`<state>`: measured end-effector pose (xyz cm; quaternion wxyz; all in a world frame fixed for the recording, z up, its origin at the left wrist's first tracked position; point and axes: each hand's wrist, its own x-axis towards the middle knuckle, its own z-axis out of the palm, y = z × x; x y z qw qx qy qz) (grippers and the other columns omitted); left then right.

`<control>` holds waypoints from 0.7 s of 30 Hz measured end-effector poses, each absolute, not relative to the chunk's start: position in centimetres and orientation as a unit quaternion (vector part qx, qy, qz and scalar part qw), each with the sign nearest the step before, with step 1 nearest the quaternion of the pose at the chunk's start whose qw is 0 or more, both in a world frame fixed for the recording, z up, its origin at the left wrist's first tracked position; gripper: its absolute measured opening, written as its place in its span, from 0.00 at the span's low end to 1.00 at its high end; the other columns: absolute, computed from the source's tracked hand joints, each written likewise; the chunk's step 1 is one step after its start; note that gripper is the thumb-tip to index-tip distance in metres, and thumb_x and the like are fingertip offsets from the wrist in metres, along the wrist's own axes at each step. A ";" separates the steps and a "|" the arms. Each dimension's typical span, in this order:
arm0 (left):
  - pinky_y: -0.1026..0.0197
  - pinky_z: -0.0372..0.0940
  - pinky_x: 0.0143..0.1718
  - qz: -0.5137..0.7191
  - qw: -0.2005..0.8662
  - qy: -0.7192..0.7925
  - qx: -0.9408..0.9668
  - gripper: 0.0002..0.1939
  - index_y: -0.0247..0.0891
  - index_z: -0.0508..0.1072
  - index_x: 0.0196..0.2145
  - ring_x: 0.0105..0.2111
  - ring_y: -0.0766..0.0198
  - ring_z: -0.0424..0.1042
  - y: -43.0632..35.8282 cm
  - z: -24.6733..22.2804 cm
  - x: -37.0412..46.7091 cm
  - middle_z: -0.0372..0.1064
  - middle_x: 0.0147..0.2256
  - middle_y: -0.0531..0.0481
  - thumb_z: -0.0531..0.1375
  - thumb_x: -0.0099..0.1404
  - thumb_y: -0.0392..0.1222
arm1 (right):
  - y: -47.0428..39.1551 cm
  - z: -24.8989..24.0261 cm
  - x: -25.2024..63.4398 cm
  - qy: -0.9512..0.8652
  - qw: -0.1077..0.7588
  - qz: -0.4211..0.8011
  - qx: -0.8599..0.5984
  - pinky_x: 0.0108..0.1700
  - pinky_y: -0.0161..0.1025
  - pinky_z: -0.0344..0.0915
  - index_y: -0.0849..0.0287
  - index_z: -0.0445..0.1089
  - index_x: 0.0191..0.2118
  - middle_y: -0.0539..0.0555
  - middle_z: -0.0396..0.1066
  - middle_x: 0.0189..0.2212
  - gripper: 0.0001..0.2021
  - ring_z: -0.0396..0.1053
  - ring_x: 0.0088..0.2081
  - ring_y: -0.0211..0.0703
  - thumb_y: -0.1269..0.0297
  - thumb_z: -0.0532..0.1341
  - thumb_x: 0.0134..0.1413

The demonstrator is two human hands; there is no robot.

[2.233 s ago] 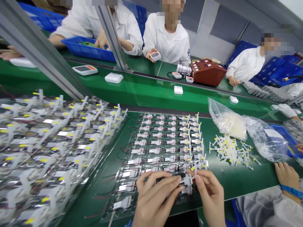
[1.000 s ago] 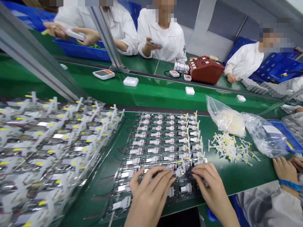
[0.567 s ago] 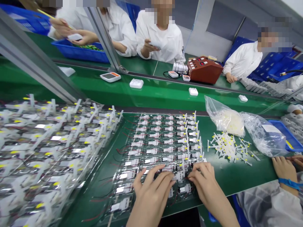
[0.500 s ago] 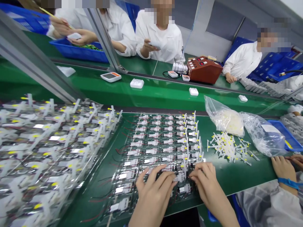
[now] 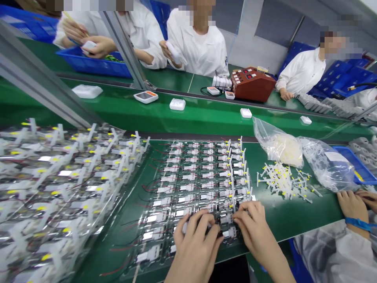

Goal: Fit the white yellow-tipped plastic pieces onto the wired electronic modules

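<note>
A clear plastic tray (image 5: 173,210) holds rows of small white-and-black modules (image 5: 157,217) with thin red and black wires. White T-shaped sticks with yellow parts (image 5: 240,158) stand on modules in its right-hand columns. My left hand (image 5: 196,243) reaches over the near part of the tray, fingers curled down and fingertips closed at a dark module. What exactly they grip is hidden. My right hand (image 5: 255,226) is beside it at the tray's right edge, thumb and fingers pinched together near a white module (image 5: 226,218). Anything inside that pinch is too small to make out.
A pile of white sticks with yellow parts (image 5: 279,181) lies right of the tray, near two clear bags (image 5: 284,149). Filled trays (image 5: 59,188) are at left. White devices (image 5: 177,104) sit on the green conveyor (image 5: 206,114). Another person's hands (image 5: 353,206) rest at right.
My left hand has shifted slightly nearer and down to the front modules. My right hand has moved slightly left. White devices on the conveyor have moved right.
</note>
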<state>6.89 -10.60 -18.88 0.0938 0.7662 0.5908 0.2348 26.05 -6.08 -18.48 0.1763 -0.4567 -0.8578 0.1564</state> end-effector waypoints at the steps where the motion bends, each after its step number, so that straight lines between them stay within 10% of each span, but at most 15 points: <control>1: 0.47 0.46 0.54 0.220 0.089 0.591 0.771 0.03 0.43 0.72 0.35 0.49 0.53 0.65 -10.8 -18.9 6.8 0.71 0.40 0.51 0.57 0.66 0.38 | -6.1 -18.6 26.0 -0.860 0.173 0.152 -0.456 0.43 0.46 0.64 0.57 0.67 0.42 0.57 0.66 0.41 0.09 0.63 0.42 0.49 0.75 0.53 0.64; 21: 0.53 0.51 0.52 0.257 -0.022 0.543 0.799 0.08 0.42 0.73 0.32 0.44 0.56 0.71 -11.7 -19.6 6.5 0.76 0.39 0.51 0.55 0.65 0.35 | -3.2 -19.8 32.4 -0.791 0.226 -0.060 -0.566 0.45 0.50 0.62 0.59 0.70 0.42 0.60 0.70 0.38 0.08 0.64 0.42 0.53 0.66 0.54 0.64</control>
